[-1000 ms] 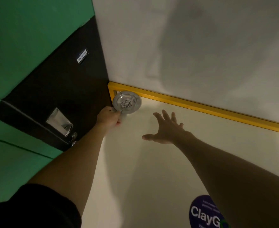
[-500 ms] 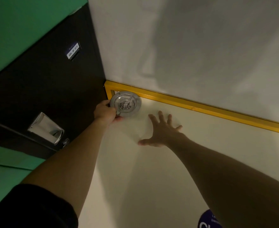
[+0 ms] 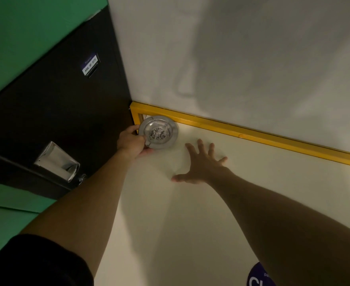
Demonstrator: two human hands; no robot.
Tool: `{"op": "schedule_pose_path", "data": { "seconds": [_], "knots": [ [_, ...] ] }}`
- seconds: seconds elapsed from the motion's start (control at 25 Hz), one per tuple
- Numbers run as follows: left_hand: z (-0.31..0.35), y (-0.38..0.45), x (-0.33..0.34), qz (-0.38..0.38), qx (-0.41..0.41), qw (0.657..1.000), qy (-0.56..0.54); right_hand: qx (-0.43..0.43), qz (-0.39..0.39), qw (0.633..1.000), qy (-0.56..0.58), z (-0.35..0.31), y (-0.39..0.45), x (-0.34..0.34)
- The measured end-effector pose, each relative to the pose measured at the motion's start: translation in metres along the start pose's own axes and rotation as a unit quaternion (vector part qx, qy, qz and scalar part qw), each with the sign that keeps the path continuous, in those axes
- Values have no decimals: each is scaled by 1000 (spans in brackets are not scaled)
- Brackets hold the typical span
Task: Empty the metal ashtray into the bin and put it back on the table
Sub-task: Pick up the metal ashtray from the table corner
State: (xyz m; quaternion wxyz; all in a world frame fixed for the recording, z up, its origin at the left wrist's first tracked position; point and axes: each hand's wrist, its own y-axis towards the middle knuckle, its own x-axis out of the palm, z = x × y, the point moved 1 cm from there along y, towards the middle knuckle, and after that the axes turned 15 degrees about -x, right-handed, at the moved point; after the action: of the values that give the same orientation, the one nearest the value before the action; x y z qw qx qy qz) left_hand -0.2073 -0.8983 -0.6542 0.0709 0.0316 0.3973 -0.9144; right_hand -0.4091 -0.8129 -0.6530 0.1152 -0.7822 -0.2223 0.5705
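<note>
Pinching the rim of the ash-filled metal ashtray (image 3: 159, 132) level with my left hand (image 3: 132, 142), I rest my empty right hand (image 3: 202, 167) splayed on the tabletop (image 3: 190, 213) for balance.

Only one view is provided, so no overlap between views is given. The scene is seen from a head-worn wide-angle camera, aimed forward and steeply down over both outstretched arms. The table (image 3: 190, 203) corner is framed at centre, at arm's reach. The wall (image 3: 252, 58) is shown upper right, the black panel (image 3: 56, 110) at left. Straight edges are rendered tilted.
</note>
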Motion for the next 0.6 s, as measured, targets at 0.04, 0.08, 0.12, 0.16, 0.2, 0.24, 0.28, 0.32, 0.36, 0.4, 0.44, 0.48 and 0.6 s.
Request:
{"op": "schedule_pose_path", "data": {
  "seconds": [0.04, 0.08, 0.12, 0.16, 0.2, 0.24, 0.28, 0.32, 0.36, 0.4, 0.44, 0.48, 0.6],
  "knots": [
    [1, -3, 0, -3, 0, 1000, 2, 0, 5, 1000, 5, 1, 0, 0],
    [1, -6, 1, -4, 2, 1000, 7, 1, 13, 1000, 13, 1, -1, -1],
    [2, -9, 2, -4, 6, 1000, 13, 1, 25, 999, 25, 1, -1, -2],
    [3, -12, 2, -5, 10, 1000, 19, 2, 42, 998, 38, 1, -3, -4],
    [4, -15, 4, -7, 14, 1000, 24, 3, 64, 997, 51, 1, -4, -6],
    [6, -19, 5, -10, 16, 999, 28, 7, 93, 993, 71, 1, -5, -8],
    [7, -23, 7, -13, 18, 999, 33, 16, 128, 986, 103, 2, -6, -13],
    [10, -27, 9, -15, 20, 999, 37, 29, 166, 974, 152, 3, -7, -18],
    [12, -32, 11, -16, 22, 999, 40, 46, 204, 954, 214, 4, -9, -24],
    [14, -36, 14, -18, 24, 999, 44, 66, 237, 928, 280, 5, -10, -31],
    [15, -41, 17, -21, 27, 998, 48, 86, 262, 898, 343, 6, -12, -37],
    [17, -47, 20, -26, 29, 998, 53, 104, 280, 866, 401, 7, -14, -43],
    [23, -67, 29, -57, 35, 995, 70, 115, 301, 785, 529, 8, -22, -55]
  ]
}}
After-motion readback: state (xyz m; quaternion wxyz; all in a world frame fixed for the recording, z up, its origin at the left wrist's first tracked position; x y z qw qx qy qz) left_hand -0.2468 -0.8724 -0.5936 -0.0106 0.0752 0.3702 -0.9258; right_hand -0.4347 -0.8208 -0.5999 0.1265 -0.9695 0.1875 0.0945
